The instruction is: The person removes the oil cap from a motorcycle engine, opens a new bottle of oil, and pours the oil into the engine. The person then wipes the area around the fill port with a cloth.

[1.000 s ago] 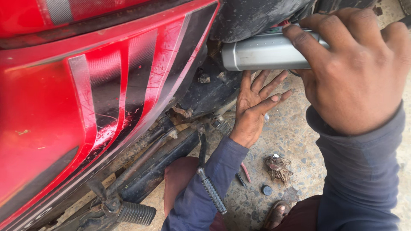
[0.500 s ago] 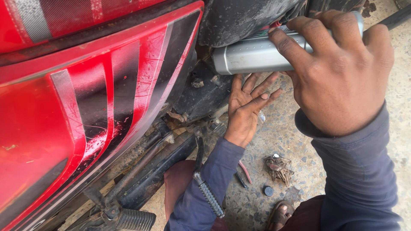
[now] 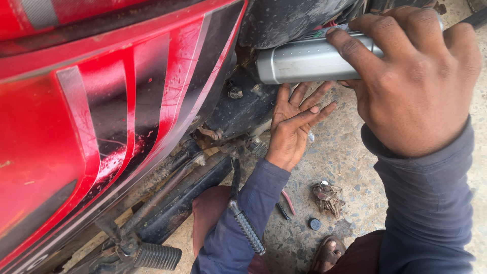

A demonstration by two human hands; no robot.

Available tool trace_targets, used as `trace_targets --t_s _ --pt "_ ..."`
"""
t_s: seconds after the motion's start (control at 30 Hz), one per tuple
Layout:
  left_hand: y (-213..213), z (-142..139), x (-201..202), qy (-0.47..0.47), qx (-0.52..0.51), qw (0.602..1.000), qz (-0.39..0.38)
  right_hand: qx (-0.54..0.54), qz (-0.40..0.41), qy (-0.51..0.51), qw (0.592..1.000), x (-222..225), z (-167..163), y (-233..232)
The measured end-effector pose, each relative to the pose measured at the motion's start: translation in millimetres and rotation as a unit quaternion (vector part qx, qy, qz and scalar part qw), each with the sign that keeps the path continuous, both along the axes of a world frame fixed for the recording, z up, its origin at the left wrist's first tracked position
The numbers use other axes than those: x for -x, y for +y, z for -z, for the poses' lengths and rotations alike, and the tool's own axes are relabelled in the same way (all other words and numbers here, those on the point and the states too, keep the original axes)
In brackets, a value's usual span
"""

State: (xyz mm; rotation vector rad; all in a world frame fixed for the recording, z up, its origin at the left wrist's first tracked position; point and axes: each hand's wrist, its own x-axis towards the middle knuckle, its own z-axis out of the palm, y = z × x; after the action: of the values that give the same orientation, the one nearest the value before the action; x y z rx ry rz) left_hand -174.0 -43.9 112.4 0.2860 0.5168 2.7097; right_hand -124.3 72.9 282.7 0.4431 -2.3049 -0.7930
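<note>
Head camera, close over the motorcycle's flank

You look steeply down from just beside the red side panel (image 3: 101, 116), which fills the view's left; concrete ground (image 3: 350, 162) lies right of it, below.

Both arms are clothed in long sleeves of a dark navy-blue knit fabric, soft and slightly worn, with the cloth bunching in folds along the forearms. The right sleeve (image 3: 431, 203) ends in a plain cuff that sits loose around the wrist, its edge a little stretched. The left sleeve (image 3: 243, 223) has the same plain cuff, closer around the wrist. The hands, left hand (image 3: 294, 127) and right hand (image 3: 411, 81), are bare, without gloves, rings or a watch, and the left one carries dark grime. Lower down, maroon trousers (image 3: 213, 213) show, and a brown sandal (image 3: 327, 253) with bare toes.
</note>
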Motion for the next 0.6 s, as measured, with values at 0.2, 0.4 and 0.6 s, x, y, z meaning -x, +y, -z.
trace_targets --t_s 0.2,0.4,0.6 --pt "-0.1 1.0 -1.5 0.010 -0.007 1.000 0.002 0.004 -0.007 0.002 1.000 -3.3 -0.2 0.4" --pt "-2.1 0.6 -1.9 0.011 -0.008 1.000 0.002 0.013 -0.006 -0.002 1.000 -3.9 1.8 1.3" --pt "-1.3 0.7 0.0 0.007 -0.016 1.000 0.004 0.031 -0.005 -0.011 0.999 -3.1 3.7 1.5"
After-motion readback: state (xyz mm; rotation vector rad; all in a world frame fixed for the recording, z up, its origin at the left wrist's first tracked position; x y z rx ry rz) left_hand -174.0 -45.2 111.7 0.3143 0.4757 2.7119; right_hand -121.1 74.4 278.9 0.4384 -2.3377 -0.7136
